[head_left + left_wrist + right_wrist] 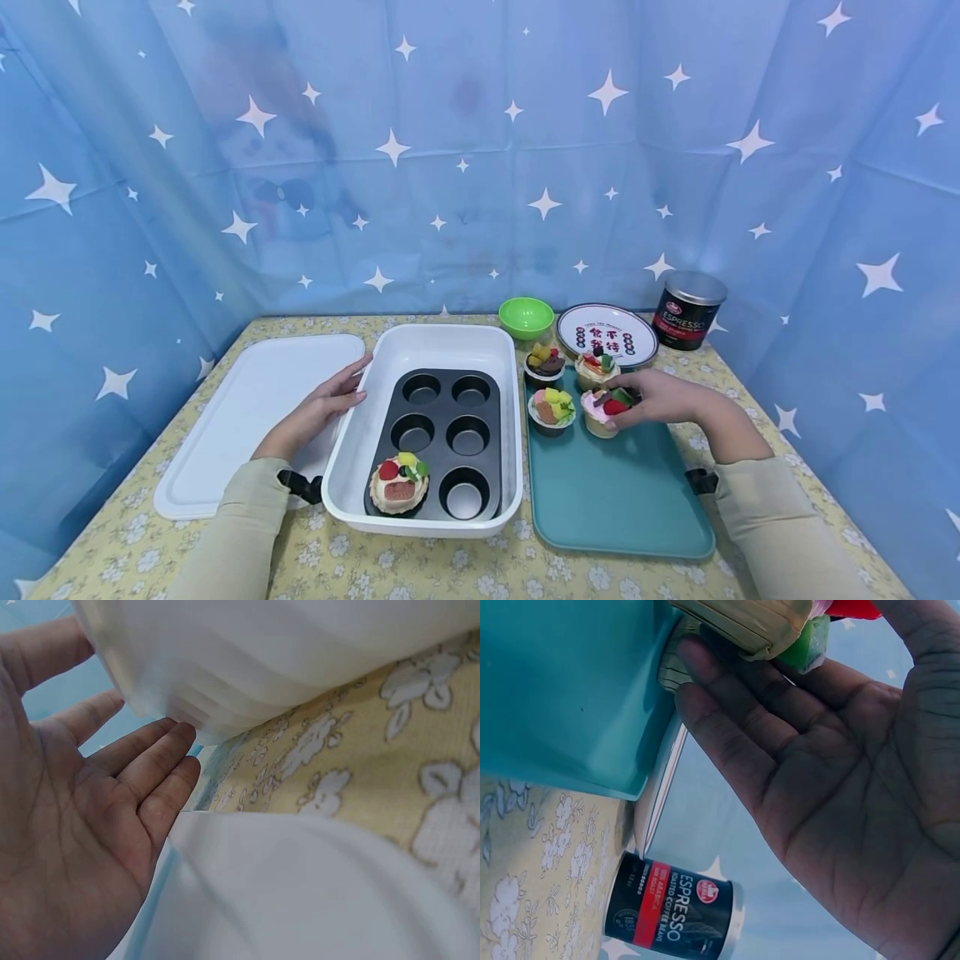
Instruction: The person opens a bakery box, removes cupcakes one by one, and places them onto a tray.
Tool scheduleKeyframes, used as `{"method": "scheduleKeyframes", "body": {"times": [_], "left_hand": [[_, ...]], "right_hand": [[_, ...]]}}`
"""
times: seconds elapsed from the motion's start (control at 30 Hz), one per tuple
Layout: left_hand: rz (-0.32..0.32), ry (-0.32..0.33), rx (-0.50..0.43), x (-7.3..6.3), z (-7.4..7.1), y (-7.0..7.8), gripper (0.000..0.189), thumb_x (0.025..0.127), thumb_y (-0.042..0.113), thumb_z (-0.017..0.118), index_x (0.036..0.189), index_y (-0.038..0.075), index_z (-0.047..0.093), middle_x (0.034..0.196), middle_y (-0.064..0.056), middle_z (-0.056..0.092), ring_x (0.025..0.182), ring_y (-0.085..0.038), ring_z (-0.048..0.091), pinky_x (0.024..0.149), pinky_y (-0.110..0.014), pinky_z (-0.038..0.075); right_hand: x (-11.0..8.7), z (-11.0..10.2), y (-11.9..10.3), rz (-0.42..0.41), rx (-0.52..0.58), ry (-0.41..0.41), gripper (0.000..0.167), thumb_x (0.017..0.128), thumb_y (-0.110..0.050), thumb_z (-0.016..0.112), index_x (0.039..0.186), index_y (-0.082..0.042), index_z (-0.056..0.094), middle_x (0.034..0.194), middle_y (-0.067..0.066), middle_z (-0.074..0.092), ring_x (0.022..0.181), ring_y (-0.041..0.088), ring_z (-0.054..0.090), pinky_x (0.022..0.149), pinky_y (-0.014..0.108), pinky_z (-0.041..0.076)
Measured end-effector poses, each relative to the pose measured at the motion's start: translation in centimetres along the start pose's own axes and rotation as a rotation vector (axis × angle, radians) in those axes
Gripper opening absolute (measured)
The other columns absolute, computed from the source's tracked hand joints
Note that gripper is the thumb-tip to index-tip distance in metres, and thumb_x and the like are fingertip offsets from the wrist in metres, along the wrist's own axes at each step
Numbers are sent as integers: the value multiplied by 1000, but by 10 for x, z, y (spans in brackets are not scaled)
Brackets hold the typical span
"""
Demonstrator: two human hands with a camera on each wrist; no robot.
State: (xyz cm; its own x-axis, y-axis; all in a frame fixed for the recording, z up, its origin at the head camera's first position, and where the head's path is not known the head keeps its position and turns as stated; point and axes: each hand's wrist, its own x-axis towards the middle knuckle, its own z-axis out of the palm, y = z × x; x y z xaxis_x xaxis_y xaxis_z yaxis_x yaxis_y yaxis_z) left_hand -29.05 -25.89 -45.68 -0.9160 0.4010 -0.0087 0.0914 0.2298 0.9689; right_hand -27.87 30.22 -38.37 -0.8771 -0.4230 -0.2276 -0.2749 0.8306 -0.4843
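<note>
My left hand rests its fingers against the left outer wall of a white rectangular box; the left wrist view shows the fingers fairly straight. Inside the box lies a dark muffin pan, with a fruit-topped cupcake in its front left cup. On a teal tray, my right hand grips a pink-frosted cupcake between thumb and fingers. Around it stand a cupcake with yellow fruit, a chocolate cupcake and a cream cupcake.
A white lid lies left of the box. Behind the tray are a green bowl, a plate with red lettering and an espresso tin. A starry blue curtain hangs behind the flowered tablecloth.
</note>
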Motion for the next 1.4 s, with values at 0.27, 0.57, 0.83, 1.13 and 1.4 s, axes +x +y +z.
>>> {"method": "scheduleKeyframes", "body": {"times": [0.27, 0.57, 0.83, 1.13, 1.4], "left_hand": [[-22, 25, 13, -2, 1, 0, 71, 100, 37, 60, 161, 36, 23, 165, -7, 24, 149, -35, 27, 117, -60, 22], [-21, 17, -3, -2, 1, 2, 74, 101, 32, 60, 163, 31, 19, 165, -8, 24, 149, -34, 27, 118, -59, 21], [2, -6, -12, -1, 2, 2, 71, 102, 30, 58, 162, 32, 20, 165, -10, 23, 149, -36, 27, 118, -60, 21], [17, -19, -16, -1, 1, 1, 70, 103, 30, 57, 162, 31, 20, 165, -12, 23, 149, -37, 27, 117, -60, 22], [18, -17, -18, -1, 1, 2, 70, 103, 29, 57, 162, 31, 19, 165, -11, 23, 148, -36, 28, 117, -59, 22]], "right_hand": [[0, -1, -1, -8, -1, -5, 82, 80, -52, 82, 141, -3, 56, 128, 14, 61, 104, 25, 56, 87, 47, 51], [-4, -4, -1, -79, 53, -3, 69, 86, -44, 79, 139, -4, 58, 133, 15, 60, 120, 34, 57, 95, 53, 50], [-8, -4, 0, -189, 104, -28, 64, 94, -37, 72, 143, -1, 54, 125, 8, 67, 114, 28, 64, 90, 44, 53], [-11, -4, -11, -270, 33, 59, 55, 96, -41, 68, 140, -10, 61, 138, 11, 61, 127, 36, 54, 99, 63, 45], [-10, -8, -24, -332, -15, 106, 48, 95, -42, 70, 136, -16, 64, 134, 8, 63, 126, 33, 56, 98, 59, 48]]}}
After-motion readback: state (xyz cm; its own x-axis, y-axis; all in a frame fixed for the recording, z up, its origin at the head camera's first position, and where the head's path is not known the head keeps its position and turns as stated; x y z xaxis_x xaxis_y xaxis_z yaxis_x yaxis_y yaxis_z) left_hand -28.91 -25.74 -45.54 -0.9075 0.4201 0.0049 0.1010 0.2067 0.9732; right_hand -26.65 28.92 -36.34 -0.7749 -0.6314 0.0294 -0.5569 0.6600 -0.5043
